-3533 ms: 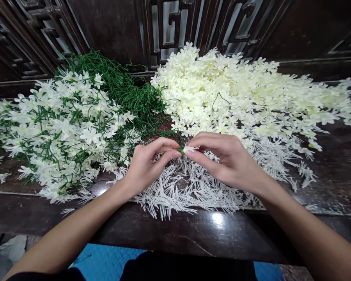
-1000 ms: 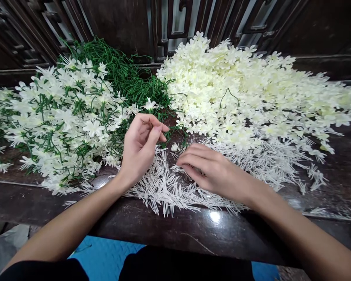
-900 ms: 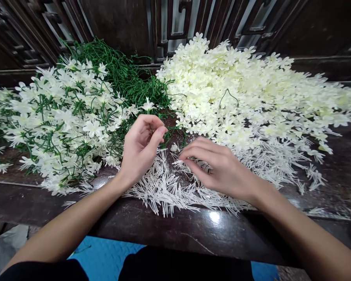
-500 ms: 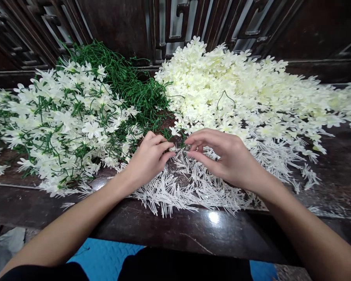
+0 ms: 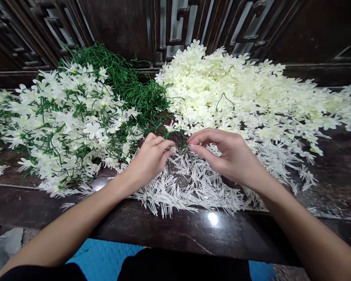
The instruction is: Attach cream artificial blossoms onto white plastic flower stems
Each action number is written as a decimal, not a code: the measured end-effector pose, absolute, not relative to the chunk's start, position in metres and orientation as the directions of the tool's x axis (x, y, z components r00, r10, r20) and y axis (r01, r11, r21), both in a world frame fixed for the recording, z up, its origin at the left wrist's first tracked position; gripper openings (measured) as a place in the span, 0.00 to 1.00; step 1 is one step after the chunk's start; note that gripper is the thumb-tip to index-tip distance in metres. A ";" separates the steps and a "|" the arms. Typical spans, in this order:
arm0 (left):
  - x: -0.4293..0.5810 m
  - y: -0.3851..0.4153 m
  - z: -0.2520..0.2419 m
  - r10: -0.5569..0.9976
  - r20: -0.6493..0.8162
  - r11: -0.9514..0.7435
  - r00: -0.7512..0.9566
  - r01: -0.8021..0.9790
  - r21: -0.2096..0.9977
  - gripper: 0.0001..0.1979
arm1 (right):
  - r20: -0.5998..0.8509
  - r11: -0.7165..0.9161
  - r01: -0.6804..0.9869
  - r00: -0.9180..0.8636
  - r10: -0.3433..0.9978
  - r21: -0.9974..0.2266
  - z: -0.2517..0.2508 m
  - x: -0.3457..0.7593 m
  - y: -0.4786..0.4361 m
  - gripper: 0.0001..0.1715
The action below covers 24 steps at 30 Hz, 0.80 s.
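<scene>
My left hand (image 5: 152, 158) is closed in a pinch over the front of the bench, with a tiny pale bit showing at its fingertips that is too small to name. To its right, my right hand (image 5: 225, 154) pinches thumb against forefinger; what is between them is too small to make out. A short gap separates the two hands. Below them lie scattered white artificial stamens (image 5: 169, 195). Loose cream-white artificial petals (image 5: 240, 89) are heaped behind my right hand. Left of my left hand is a pile of white artificial flowers on green stems (image 5: 67, 125).
A tangle of green plastic stems (image 5: 117, 74) lies at the back, between the heaps. One loose green stem (image 5: 226, 99) rests on the petals. Everything sits on a dark wooden bench (image 5: 152, 228) with a carved back (image 5: 117, 27). Something blue and textured (image 5: 105, 255) shows below.
My right hand has drawn slightly to the right, and its thumb and forefinger have come together. My left hand keeps nearly the same place.
</scene>
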State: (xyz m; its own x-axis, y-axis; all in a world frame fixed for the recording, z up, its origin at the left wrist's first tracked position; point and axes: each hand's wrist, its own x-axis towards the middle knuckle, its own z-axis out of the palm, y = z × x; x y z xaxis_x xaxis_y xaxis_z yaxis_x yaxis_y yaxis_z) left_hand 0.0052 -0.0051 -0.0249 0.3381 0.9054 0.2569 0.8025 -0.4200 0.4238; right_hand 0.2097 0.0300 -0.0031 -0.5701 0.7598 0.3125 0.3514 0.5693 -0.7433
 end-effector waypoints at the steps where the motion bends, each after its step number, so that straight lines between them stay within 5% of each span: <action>1: 0.005 -0.005 -0.026 0.898 0.254 -0.437 0.360 0.803 0.406 0.09 | 0.313 0.570 0.354 -0.569 0.761 -0.741 -0.003 0.209 0.030 0.05; 6: 0.006 -0.005 -0.026 0.894 0.264 -0.446 0.362 0.780 0.439 0.06 | 0.273 0.553 0.369 -0.589 0.761 -0.747 -0.002 0.210 0.029 0.05; 15: 0.008 -0.006 -0.012 0.928 0.298 -0.371 0.222 0.541 0.755 0.01 | 0.111 0.349 0.329 -0.567 0.816 -0.877 0.000 0.211 0.029 0.08; 19: 0.007 -0.008 -0.009 0.910 0.326 -0.410 0.255 0.432 0.803 0.01 | -0.014 0.219 0.265 -0.665 0.746 -0.939 -0.002 0.213 0.029 0.17; 24: 0.007 -0.008 -0.009 0.888 0.350 -0.454 0.298 0.440 0.775 0.02 | -0.021 0.176 0.175 -0.765 0.644 -0.969 -0.004 0.215 0.029 0.16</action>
